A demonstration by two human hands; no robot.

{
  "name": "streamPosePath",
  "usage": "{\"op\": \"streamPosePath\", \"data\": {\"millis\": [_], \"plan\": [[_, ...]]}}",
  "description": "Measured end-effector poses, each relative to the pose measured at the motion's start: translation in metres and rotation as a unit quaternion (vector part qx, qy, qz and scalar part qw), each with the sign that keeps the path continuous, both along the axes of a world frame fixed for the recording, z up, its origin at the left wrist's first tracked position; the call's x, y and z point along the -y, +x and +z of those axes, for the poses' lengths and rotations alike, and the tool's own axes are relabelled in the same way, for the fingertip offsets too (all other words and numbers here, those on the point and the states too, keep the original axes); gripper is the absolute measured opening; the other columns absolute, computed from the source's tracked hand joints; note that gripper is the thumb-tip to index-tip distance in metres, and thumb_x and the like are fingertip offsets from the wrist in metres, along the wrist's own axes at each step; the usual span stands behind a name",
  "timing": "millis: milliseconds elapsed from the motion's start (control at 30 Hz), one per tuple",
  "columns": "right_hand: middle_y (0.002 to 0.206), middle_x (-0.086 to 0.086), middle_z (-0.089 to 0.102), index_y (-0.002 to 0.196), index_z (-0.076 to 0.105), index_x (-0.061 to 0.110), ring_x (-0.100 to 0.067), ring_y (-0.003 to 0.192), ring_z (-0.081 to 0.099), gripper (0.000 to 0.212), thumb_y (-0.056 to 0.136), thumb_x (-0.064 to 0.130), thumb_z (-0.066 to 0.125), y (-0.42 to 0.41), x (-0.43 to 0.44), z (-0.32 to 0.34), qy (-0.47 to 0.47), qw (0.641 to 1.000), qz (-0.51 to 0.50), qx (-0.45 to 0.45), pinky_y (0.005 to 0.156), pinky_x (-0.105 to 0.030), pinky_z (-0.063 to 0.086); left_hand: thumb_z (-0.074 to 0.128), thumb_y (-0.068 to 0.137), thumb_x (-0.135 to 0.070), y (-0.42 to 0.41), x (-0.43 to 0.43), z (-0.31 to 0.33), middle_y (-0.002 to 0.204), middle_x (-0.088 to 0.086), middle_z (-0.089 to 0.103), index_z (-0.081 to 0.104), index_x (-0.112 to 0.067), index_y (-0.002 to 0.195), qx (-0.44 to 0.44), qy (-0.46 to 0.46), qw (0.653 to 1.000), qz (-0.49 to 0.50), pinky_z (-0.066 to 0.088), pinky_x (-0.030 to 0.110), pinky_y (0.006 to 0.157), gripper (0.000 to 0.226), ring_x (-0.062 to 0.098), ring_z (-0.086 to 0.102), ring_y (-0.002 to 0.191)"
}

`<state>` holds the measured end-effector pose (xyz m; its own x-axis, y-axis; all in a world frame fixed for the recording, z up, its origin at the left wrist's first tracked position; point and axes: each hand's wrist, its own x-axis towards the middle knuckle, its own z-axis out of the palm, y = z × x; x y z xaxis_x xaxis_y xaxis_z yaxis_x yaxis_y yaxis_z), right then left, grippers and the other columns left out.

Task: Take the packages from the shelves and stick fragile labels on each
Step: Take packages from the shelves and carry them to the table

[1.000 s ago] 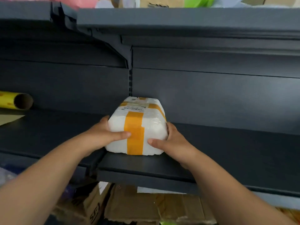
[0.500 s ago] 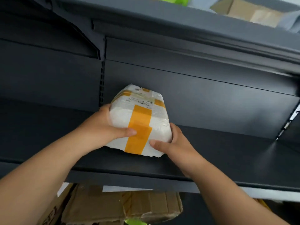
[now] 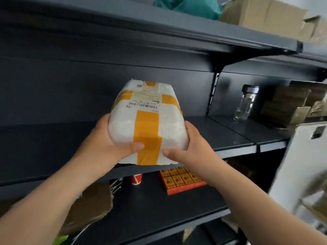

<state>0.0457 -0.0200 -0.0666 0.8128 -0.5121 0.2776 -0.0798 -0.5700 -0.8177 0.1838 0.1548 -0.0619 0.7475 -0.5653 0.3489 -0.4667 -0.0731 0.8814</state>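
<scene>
Hands first. The left hand (image 3: 106, 144) grips the left side of the package (image 3: 146, 121) and the right hand (image 3: 192, 149) grips the right side. Each thumb is curled onto the near face, and the other fingers are hidden behind or beneath the load.

The package is a white, foam-looking block bound with crossed orange tape (image 3: 146, 135). A barcode label (image 3: 143, 104) sits on its upper face. It is held tilted at the front edge of the middle shelf (image 3: 238, 138), near that board's midpoint. Whether its underside touches the board cannot be told.

Other items noted:
- Glass jar (image 3: 246, 103): upright towards the right end of the same level, well apart from the package.
- Upper shelf (image 3: 194, 38): carries a cardboard box (image 3: 265, 16).
- Lower shelf (image 3: 159, 209): holds a red cup (image 3: 136, 178) and an orange box (image 3: 182, 181) near its back.

Assessment: the step in hand appears to be the withdrawal, with no fragile label yet visible on the package.

Recommendations:
- Draw the package straight out over the front edge, level, with the fingers bearing the weight from beneath rather than squeezing the sides (the lower rim looks ragged and may crumble).
- Keep the thumbs light on the near face.
- Keep the labelled face uppermost so that a bare patch clear of the barcode can be chosen for the sticker.
</scene>
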Motion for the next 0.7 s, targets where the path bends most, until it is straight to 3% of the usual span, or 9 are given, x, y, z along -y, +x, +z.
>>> {"op": "streamPosePath", "data": {"millis": [100,200,267,400,567,700], "plan": [[0.120,0.016,0.049,0.138,0.027,0.036,-0.009,0.105,0.057,0.087,0.068,0.042,0.079,-0.043,0.024,0.000,-0.007,0.999,-0.039,0.010,0.082,-0.032,0.056,0.084,0.053,-0.040,-0.028,0.037,-0.003,0.115,-0.023,0.053,0.032,-0.052,0.122,0.006,-0.012,0.999,-0.043,0.044,0.022,0.073,0.087,0.000,0.052,0.102],[0.115,0.015,0.054,0.133,0.033,0.037,-0.009,0.100,0.061,0.080,0.067,0.038,0.079,-0.079,0.044,-0.001,-0.001,0.996,-0.078,0.032,0.079,-0.033,0.058,0.083,0.050,-0.042,-0.049,0.071,0.000,0.116,-0.023,0.055,0.035,-0.052,0.124,0.021,-0.020,0.994,-0.103,0.044,0.021,0.074,0.088,-0.002,0.053,0.105],[0.117,0.014,0.053,0.138,0.030,0.035,-0.010,0.101,0.061,0.091,0.061,0.044,0.078,-0.101,0.055,-0.003,-0.003,0.992,-0.117,0.043,0.079,-0.034,0.058,0.083,0.054,-0.039,-0.063,0.092,0.003,0.114,-0.025,0.056,0.037,-0.050,0.125,0.033,-0.025,0.989,-0.143,0.043,0.018,0.073,0.085,-0.006,0.053,0.102],[0.113,0.019,0.050,0.133,0.028,0.037,-0.007,0.100,0.058,0.083,0.068,0.037,0.079,-0.142,0.066,-0.006,-0.008,0.978,-0.202,0.057,0.078,-0.024,0.054,0.084,0.055,-0.035,-0.088,0.128,0.011,0.109,-0.026,0.056,0.038,-0.060,0.105,0.036,-0.022,0.973,-0.226,0.041,0.013,0.068,0.072,-0.013,0.052,0.095],[0.122,0.012,0.050,0.141,0.023,0.040,-0.015,0.109,0.058,0.096,0.063,0.045,0.079,-0.185,0.072,-0.014,0.008,0.958,-0.279,0.062,0.086,-0.038,0.056,0.085,0.055,-0.040,-0.114,0.166,0.009,0.115,-0.024,0.054,0.031,-0.059,0.114,0.046,-0.012,0.950,-0.308,0.040,0.016,0.072,0.082,-0.004,0.050,0.103],[0.123,0.011,0.049,0.142,0.022,0.040,-0.017,0.110,0.058,0.098,0.063,0.042,0.080,-0.222,0.072,-0.029,0.030,0.941,-0.328,0.073,0.085,-0.038,0.057,0.087,0.058,-0.031,-0.146,0.194,0.000,0.110,-0.026,0.055,0.032,-0.052,0.117,0.036,-0.013,0.927,-0.372,0.037,0.010,0.070,0.083,-0.011,0.049,0.096]]}}
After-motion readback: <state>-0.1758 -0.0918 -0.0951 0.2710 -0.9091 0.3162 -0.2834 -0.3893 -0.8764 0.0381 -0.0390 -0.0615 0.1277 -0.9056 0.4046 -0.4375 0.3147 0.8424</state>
